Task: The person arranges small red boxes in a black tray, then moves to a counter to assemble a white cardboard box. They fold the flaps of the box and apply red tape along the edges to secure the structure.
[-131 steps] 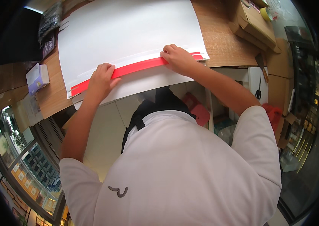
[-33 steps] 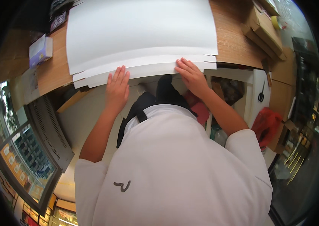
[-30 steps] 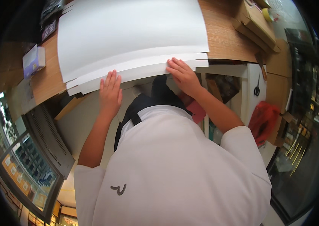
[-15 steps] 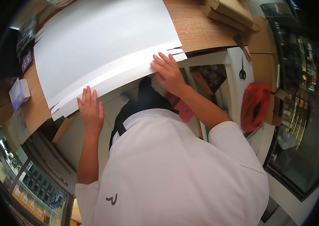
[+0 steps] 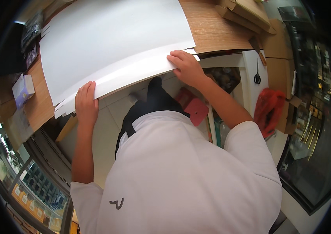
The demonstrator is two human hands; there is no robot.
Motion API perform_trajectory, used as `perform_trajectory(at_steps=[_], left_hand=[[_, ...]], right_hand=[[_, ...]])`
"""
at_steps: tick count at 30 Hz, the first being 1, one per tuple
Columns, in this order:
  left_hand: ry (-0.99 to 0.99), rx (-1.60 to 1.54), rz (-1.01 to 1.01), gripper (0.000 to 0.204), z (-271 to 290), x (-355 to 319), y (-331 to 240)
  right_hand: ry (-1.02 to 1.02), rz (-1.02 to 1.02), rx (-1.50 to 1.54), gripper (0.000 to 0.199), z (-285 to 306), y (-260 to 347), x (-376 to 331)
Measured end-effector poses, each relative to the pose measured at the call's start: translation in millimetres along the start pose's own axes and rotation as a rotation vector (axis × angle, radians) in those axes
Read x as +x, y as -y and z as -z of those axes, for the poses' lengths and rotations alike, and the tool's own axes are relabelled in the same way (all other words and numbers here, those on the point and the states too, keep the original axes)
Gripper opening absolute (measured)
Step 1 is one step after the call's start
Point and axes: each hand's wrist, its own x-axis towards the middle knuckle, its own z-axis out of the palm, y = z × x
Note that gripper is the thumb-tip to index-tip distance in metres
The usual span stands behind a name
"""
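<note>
A large white sheet (image 5: 114, 39) lies on the wooden table (image 5: 220, 33), and its near edge with a folded flap hangs over the table's front. My left hand (image 5: 86, 103) is on that edge near the sheet's left corner, fingers flat on top and thumb hidden. My right hand (image 5: 187, 67) grips the same edge at the right corner, fingers curled over it. No red strip shows along the edge. My white shirt fills the lower part of the view.
A small pale box (image 5: 23, 87) sits at the table's left end, with dark items (image 5: 31, 35) behind it. Flat cardboard boxes (image 5: 247, 11) lie at the back right. Black scissors (image 5: 257, 76) hang on a white panel. A red bag (image 5: 269, 111) stands at the right.
The red strip seen along the near edge 4.4 s ago is now covered by the white flap. Both hands have stayed on the edge while the view swung around.
</note>
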Motion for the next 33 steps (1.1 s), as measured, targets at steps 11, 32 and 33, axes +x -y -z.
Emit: perform_trajectory(at_steps=[11,32,33], left_hand=[[0.109,-0.078,0.046,0.032,9.0,29.1,18.7],[0.183,0.105,0.14,0.038,6.0,91.7,41.1],[0.189,0.105,0.144,0.039,5.0,91.3,41.3]], right_hand=[[0.138,0.009,0.08,0.016,4.6,-28.4,39.9],[0.296,-0.114,-0.141,0.041,0.1,-25.2,99.1],[0.302,-0.114,-0.133,0.04,-0.6,-26.1,99.1]])
